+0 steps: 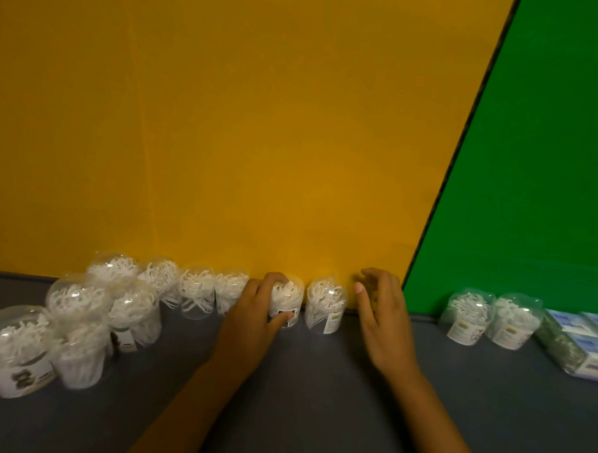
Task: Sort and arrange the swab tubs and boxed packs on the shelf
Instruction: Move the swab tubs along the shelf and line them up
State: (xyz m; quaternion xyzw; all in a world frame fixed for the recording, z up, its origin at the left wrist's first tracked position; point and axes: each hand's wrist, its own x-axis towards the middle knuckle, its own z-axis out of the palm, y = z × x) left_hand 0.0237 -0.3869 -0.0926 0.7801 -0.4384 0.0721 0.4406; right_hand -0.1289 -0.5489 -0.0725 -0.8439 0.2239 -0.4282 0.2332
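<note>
Left hand [252,313] gripping a swab tub [286,303] against the yellow backboard [226,137]. Right hand [382,315] released, fingers loose, just beside the next tub [324,309]. Bare grey shelf [317,398] in front; boxed packs [580,341] at far right edge.

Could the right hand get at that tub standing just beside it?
Probably yes. The right hand is open and holds nothing, and the tub stands just to its left against the yellow wall with only bare shelf between them.

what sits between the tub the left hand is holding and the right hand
One more swab tub stands there in the head view, upright against the yellow wall, between the left hand's gripped tub and the right hand.
</note>
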